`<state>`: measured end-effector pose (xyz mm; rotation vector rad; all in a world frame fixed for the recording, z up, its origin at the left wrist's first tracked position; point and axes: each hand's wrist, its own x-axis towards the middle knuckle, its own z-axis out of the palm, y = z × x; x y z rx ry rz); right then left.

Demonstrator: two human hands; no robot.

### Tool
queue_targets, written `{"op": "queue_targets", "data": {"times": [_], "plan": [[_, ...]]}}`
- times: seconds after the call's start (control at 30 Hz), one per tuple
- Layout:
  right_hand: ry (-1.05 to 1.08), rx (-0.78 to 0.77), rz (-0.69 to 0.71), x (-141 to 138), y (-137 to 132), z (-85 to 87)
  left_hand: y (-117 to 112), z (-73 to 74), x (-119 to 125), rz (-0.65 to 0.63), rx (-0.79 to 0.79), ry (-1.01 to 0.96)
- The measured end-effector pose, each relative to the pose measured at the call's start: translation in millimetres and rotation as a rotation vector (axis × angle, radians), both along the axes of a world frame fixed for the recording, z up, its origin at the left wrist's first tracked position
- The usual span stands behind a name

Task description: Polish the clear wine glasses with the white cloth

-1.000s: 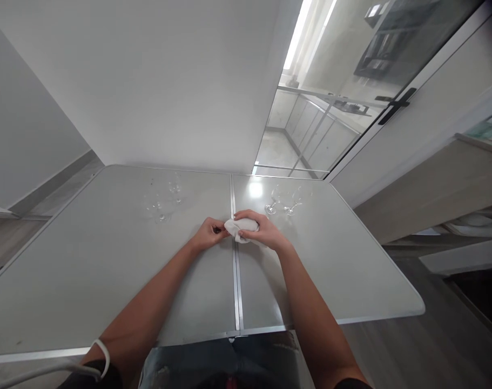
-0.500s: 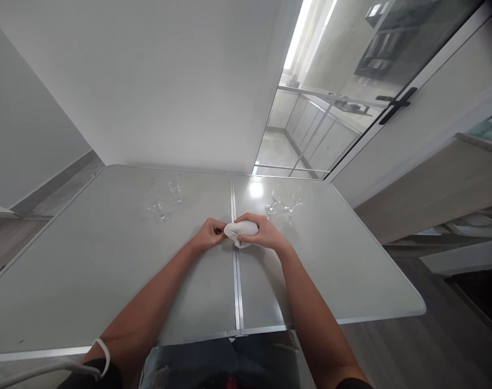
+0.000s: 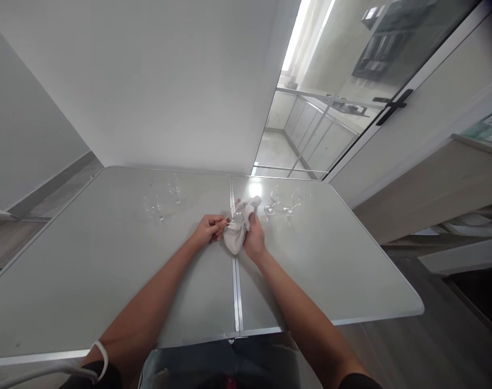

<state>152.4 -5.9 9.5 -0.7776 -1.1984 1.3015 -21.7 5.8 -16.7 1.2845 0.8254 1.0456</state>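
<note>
Over the table's centre seam, a clear stemmed glass (image 3: 238, 217) is partly wrapped in a white cloth (image 3: 234, 238). My left hand (image 3: 210, 228) is closed, its fingertips pinching the glass at its stem or foot end. Wrapped round the cloth from the right, my right hand (image 3: 254, 237) presses it to the bowl; a fingertip shows at the rim. Much of the glass is hidden by cloth and fingers. To the right stand two clear stemmed glasses, a nearer one (image 3: 290, 211) and another (image 3: 270, 209).
More clear glasses stand on the left half, one at the front (image 3: 160, 217) and one behind (image 3: 176, 200). The pale table (image 3: 108, 281) has a metal seam and meets a white wall (image 3: 181, 97). A glazed door (image 3: 310, 124) and wooden shelf unit (image 3: 432, 183) are to the right.
My right hand has turned, and the bunched cloth has opened out and spread round the glass, whose bowl now shows. The left hand keeps its pinch in nearly the same place.
</note>
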Motion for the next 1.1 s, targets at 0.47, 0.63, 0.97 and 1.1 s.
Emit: {"op": "queue_targets", "data": {"times": [0.47, 0.63, 0.97, 1.1], "plan": [[-0.996, 0.562, -0.204, 24.7, 12.1, 19.6, -9.4, 1.8, 6.5, 0.099, 0.24, 0.351], [-0.37, -0.12, 0.123, 39.2, 15.3, 21.6, -9.6, 3.2, 3.1, -0.04, 0.27, 0.337], [0.37, -0.297, 0.118, -6.9, 3.8, 9.8, -3.0, 3.2, 6.6, -0.05, 0.129, 0.13], [0.231, -0.253, 0.032, -28.6, -3.0, -7.5, -0.7, -6.6, 10.8, 0.077, 0.162, 0.085]]}}
